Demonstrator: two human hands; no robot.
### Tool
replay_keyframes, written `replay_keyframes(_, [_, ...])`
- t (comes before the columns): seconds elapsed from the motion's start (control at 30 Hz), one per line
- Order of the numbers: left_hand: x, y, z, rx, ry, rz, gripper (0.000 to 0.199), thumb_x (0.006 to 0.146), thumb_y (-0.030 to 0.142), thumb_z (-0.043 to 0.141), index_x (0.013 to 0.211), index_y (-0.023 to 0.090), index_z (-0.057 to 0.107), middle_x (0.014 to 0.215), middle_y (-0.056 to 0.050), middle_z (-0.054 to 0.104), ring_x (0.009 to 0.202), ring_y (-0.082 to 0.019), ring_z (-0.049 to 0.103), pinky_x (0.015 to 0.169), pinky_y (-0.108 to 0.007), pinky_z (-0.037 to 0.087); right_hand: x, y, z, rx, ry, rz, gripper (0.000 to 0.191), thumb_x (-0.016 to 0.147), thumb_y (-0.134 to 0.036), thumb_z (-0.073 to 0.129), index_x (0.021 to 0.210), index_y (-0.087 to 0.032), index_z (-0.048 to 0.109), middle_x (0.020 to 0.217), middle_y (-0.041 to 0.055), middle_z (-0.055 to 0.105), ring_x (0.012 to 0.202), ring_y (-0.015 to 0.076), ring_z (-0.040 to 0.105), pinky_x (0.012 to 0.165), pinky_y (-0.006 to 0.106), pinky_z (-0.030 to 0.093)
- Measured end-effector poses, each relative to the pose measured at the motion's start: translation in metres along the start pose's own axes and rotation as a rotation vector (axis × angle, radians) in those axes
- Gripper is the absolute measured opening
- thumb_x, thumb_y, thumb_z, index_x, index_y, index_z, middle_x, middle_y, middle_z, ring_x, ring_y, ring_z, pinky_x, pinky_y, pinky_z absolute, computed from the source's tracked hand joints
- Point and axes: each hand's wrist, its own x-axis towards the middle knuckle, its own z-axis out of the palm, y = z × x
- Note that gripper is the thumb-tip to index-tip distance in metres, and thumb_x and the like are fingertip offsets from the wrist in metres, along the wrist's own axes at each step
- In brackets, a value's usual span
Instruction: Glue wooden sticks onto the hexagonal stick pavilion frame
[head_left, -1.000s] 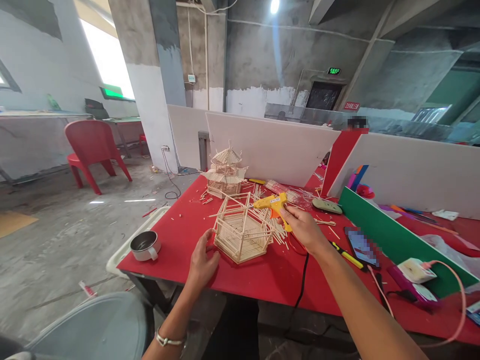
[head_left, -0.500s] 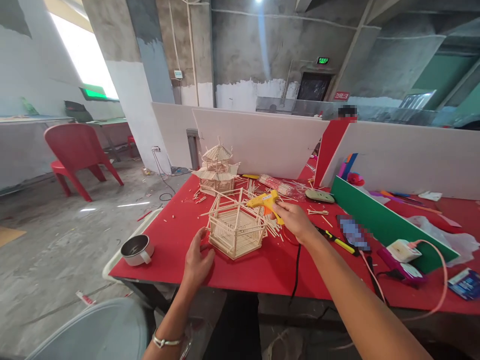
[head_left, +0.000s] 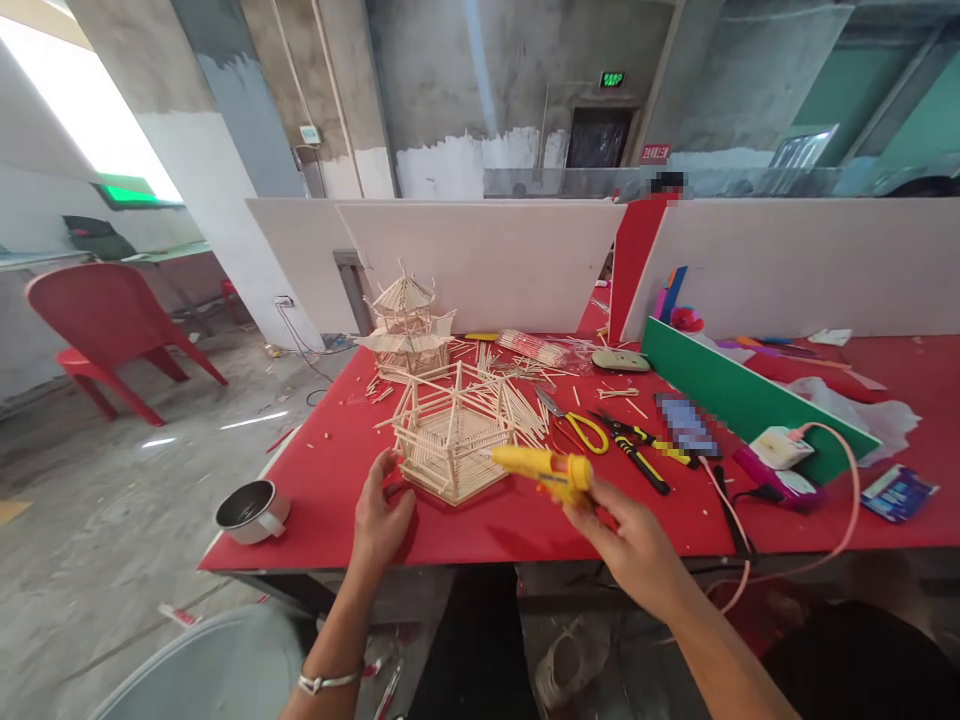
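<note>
A yellow hot glue gun (head_left: 544, 468) is gripped in my right hand (head_left: 630, 545), its nozzle pointing left at the right side of a hexagonal stick frame (head_left: 454, 478). This frame, built from thin wooden sticks with a slatted floor and railings, sits near the table's front edge. My left hand (head_left: 384, 515) rests at the frame's left side, fingers curved and thumb apart; whether the fingertips touch it I cannot tell. Behind the frame stands a tiered stick pagoda (head_left: 407, 330). Loose sticks (head_left: 521, 408) lie scattered to the right of the pagoda.
On the red table (head_left: 337, 540) are a metal mug (head_left: 252, 512) at left, yellow-handled scissors (head_left: 581, 428), pliers (head_left: 637, 455), a phone (head_left: 686, 425) and a power strip (head_left: 776, 478) with a pink cable. A green board (head_left: 750, 400) stands at right. A bin (head_left: 202, 665) is below left.
My right hand has brought the glue gun down and toward me, from above the frame's right rim to its right side. My left hand stays beside the frame. The camera view has shifted.
</note>
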Motion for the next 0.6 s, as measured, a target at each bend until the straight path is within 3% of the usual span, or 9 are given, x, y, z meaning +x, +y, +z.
replay_keyframes(0.1, [0.0, 0.0, 0.001, 0.03, 0.0, -0.001, 0.068, 0.071, 0.016, 0.06, 0.137, 0.022, 0.047, 0.139, -0.011, 0.055, 0.12, -0.024, 0.061, 0.099, -0.038, 0.054, -0.036, 0.03, 0.022, 0.244, 0.05, 0.236, 0.046, 0.079, -0.054, 0.071, 0.115, -0.024, 0.071, 0.112, 0.0092, 0.072, 0.108, 0.03, 0.063, 0.09, 0.037, 0.05])
replay_keyframes(0.17, [0.0, 0.002, 0.001, 0.049, 0.006, -0.003, 0.067, 0.071, 0.016, 0.06, 0.137, 0.022, 0.047, 0.139, -0.01, 0.056, 0.121, -0.024, 0.06, 0.1, -0.039, 0.054, -0.047, 0.039, 0.046, 0.47, 0.159, 0.381, 0.049, 0.073, -0.059, 0.075, 0.104, -0.022, 0.075, 0.098, 0.0094, 0.074, 0.088, 0.026, 0.067, 0.079, 0.035, 0.052])
replay_keyframes(0.33, [0.001, 0.004, 0.001, 0.046, 0.012, -0.002, 0.066, 0.071, 0.016, 0.06, 0.135, 0.023, 0.047, 0.138, -0.01, 0.056, 0.123, -0.025, 0.058, 0.098, -0.039, 0.055, -0.035, 0.021, 0.1, 1.093, 0.136, 0.652, 0.041, 0.059, -0.046, 0.09, 0.087, -0.021, 0.074, 0.092, 0.0073, 0.074, 0.076, 0.0168, 0.065, 0.062, 0.026, 0.049])
replay_keyframes(0.43, [0.001, 0.005, 0.0, 0.06, 0.002, -0.008, 0.065, 0.072, 0.016, 0.059, 0.136, 0.023, 0.047, 0.138, -0.01, 0.055, 0.123, -0.024, 0.059, 0.1, -0.039, 0.053, -0.022, 0.004, 0.108, 1.324, 0.222, 0.679, 0.04, 0.054, -0.038, 0.094, 0.085, -0.022, 0.074, 0.098, 0.0058, 0.074, 0.083, 0.0156, 0.064, 0.064, 0.025, 0.05])
replay_keyframes(0.53, [0.001, 0.006, 0.0, 0.079, -0.01, -0.007, 0.065, 0.072, 0.016, 0.059, 0.136, 0.022, 0.046, 0.138, -0.011, 0.055, 0.123, -0.025, 0.058, 0.101, -0.039, 0.053, -0.023, -0.001, 0.106, 1.333, 0.265, 0.637, 0.039, 0.054, -0.037, 0.094, 0.084, -0.022, 0.074, 0.098, 0.0059, 0.074, 0.084, 0.0157, 0.064, 0.063, 0.025, 0.05])
replay_keyframes(0.6, [0.001, 0.006, 0.0, 0.084, -0.016, 0.005, 0.064, 0.072, 0.017, 0.06, 0.135, 0.022, 0.047, 0.138, -0.011, 0.055, 0.126, -0.026, 0.056, 0.1, -0.038, 0.053, -0.029, 0.0, 0.105, 1.286, 0.217, 0.635, 0.039, 0.056, -0.038, 0.093, 0.085, -0.021, 0.074, 0.098, 0.0069, 0.074, 0.082, 0.0159, 0.064, 0.063, 0.026, 0.05])
